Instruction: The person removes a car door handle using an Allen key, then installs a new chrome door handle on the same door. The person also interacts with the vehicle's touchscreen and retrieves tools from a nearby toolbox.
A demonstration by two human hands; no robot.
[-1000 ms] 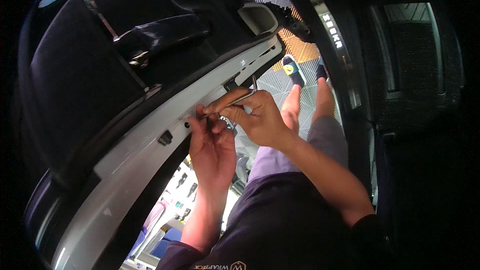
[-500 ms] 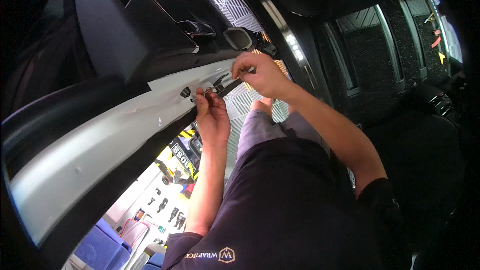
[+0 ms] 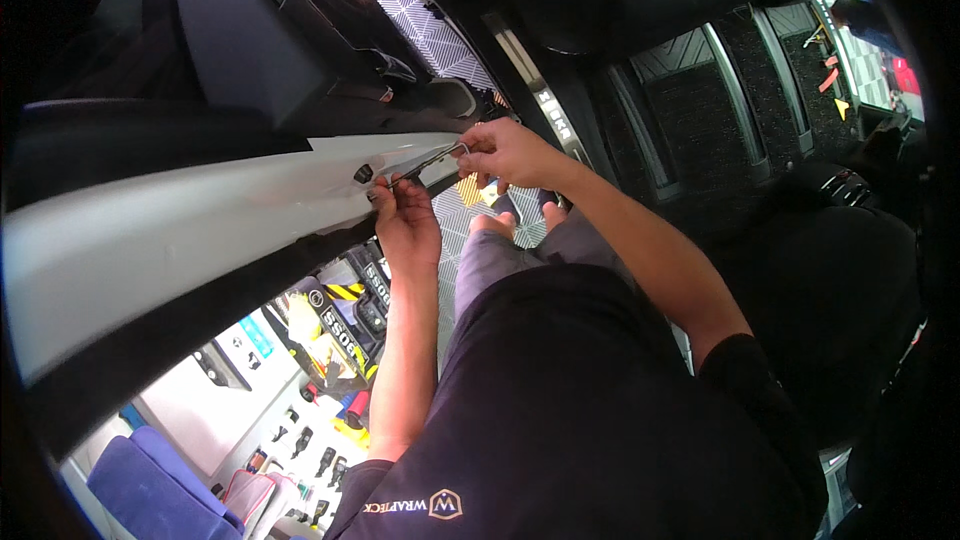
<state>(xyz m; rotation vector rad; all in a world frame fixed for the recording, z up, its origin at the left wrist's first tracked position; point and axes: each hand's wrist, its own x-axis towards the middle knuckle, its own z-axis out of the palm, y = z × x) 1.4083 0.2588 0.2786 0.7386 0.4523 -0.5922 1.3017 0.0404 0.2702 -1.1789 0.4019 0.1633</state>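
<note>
My left hand (image 3: 408,225) is closed in a pinch at the white door edge (image 3: 200,190), close to a small black rubber stopper (image 3: 363,174). A thin metal rod (image 3: 430,159) slants up to the right from its fingertips, lying along the door edge. My right hand (image 3: 510,153) pinches the rod's far end, which looks bent at the fingers. Whether the rod's near end sits in a hole is hidden by my left fingers.
A dark door trim panel (image 3: 240,50) rises beyond the white edge. To the right lies the car's dark interior with metal floor rails (image 3: 735,90) and a lit sill plate (image 3: 545,90). At lower left are tool cases (image 3: 335,340) and a blue padded item (image 3: 165,485).
My right hand has come down from above the rod and now pinches its far end. My left hand stays at the door edge. The whole view has shifted somewhat.
</note>
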